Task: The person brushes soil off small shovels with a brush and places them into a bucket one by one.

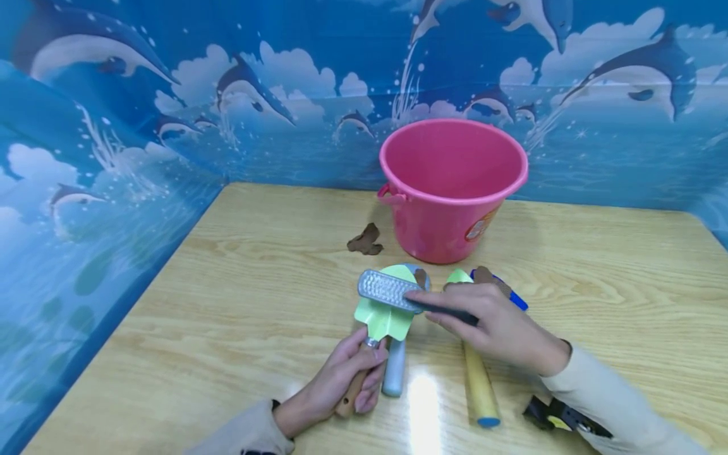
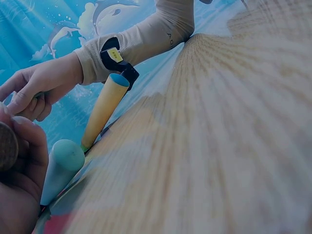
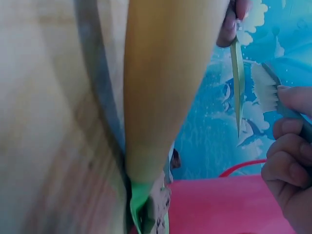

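Over my feed, a blue backdrop (image 1: 97,158) printed with leaping dolphins, clouds and splashes covers the left side and runs behind the counter (image 1: 227,284) to the far right. The counter has pale wood grain and shines in one bright spot toward the person. Along its back half I see, left to right, a flat brown scrap (image 1: 365,241) and an upright pink bucket (image 1: 432,224) with an orange label low on its right side.

Nearer, the left grip (image 1: 358,373) is wrapped round the brown wooden handle of a green shovel (image 1: 387,323), whose notched, pale blade is raised over the counter. Just above that blade lies the brush (image 1: 385,289), crosswise, its grey back dotted; in the right wrist view its pale bristles face the blade, with a gap between. Below the shovel, a blue-handled tool (image 1: 394,373) rests on the counter, then a yellow-handled tool (image 1: 480,388) with a blue end. My right grip (image 1: 489,309) holds the brush's dark handle, index finger stretched onto its back. Beyond it a blue object (image 1: 519,301) is partly hidden; a black strap (image 1: 571,418) sits at that wrist.
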Motion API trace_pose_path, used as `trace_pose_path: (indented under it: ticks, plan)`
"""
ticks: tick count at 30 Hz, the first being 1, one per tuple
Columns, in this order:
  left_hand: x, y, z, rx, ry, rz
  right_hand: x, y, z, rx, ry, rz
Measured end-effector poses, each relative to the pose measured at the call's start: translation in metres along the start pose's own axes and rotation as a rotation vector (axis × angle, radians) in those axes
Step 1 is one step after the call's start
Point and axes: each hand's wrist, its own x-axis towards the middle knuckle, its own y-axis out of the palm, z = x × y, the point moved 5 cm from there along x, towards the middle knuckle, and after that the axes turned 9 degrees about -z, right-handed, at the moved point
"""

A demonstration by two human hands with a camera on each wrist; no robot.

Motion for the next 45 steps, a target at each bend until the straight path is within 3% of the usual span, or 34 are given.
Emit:
trace_pose_path:
  ticks: [4,12,22,45]
  plan:
    - [0.001,0.0,0.0,0.003,-0.021,-0.015,-0.002,0.007,0.005,0.054,-0.05,0.034]
    - [0.001,-0.001,-0.001,0.011,-0.033,-0.034,-0.008,0.019,0.004,0.111,0.034,0.136]
    - [0.001,-0.001,-0.001,-0.002,-0.031,-0.025,-0.005,0.013,-0.002,0.02,0.025,0.059]
    - [0.0,-0.001,0.0,0.012,-0.023,-0.022,-0.004,0.003,-0.021,-0.056,0.089,0.026]
